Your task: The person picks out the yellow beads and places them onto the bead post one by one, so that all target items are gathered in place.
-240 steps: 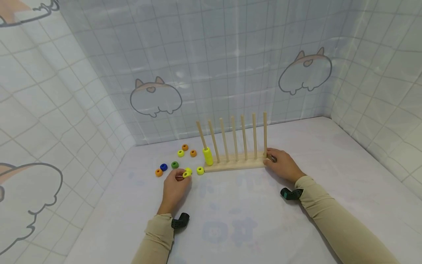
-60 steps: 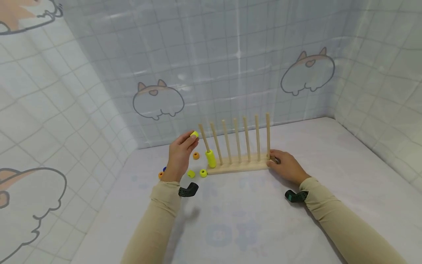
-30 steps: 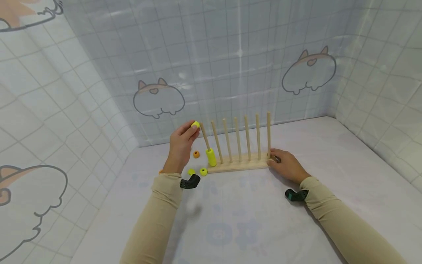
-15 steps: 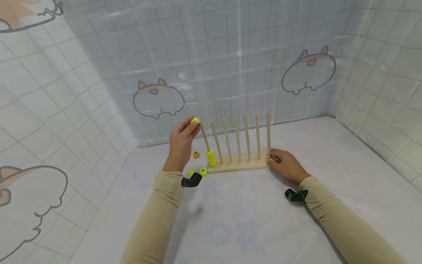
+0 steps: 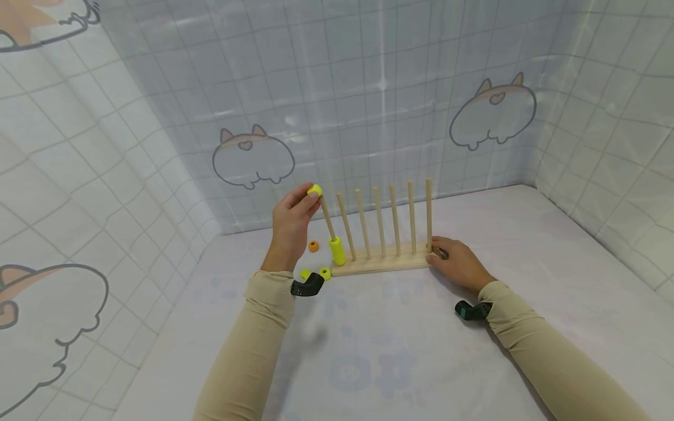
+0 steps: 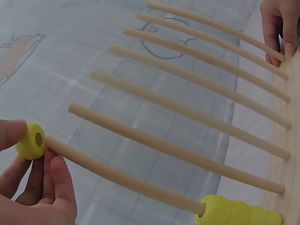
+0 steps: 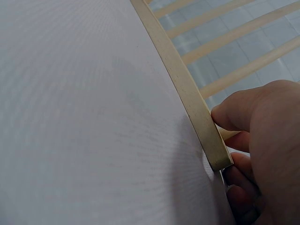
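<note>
My left hand pinches a yellow bead between thumb and fingers, right at the tip of the leftmost peg. In the left wrist view the bead's hole faces that peg, its rim close against the tip. Lower on the same peg sits a stack of yellow beads. Several other upright pegs on the wooden rack carry nothing. At the rack's right end, my right hand grips the base, with the thumb on the near side in the right wrist view.
Two loose yellow beads, one beside the rack's left end and another, lie on the table. An orange bead is behind them. My left forearm hides the area farther left. A tiled-pattern wall sheet stands behind the rack.
My left hand has risen from among the loose beads to the top of the leftmost peg, carrying a yellow bead, and edged slightly up and right lately. My right hand keeps its hold.
</note>
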A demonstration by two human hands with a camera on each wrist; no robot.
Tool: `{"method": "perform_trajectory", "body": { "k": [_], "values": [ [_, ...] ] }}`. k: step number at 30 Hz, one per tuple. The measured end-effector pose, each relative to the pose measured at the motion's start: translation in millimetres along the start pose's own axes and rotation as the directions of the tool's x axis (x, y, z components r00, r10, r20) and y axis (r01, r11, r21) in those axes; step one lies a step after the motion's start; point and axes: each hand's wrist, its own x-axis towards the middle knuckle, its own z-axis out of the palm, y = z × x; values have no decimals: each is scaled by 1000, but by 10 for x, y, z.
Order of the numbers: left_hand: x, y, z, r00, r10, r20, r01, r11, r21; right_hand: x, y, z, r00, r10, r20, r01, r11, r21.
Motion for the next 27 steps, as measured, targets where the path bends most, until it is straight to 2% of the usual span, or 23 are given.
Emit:
{"method": "perform_trajectory", "body": {
  "k": [8,20,27],
  "values": [
    [-8,23,15,1000,-11,-11,12,998,55,13,7,-2,1000,0,5,0,1000,-15],
    [-3,2,21,1000,-7,12,7,999,47,10,-10,7,1000,7,6,-7,1000,-4],
    [0,8,23,1000,-17,10,16,997,78,6,-19,-3,1000,9,0,-9,1000,-7]
  ]
}}
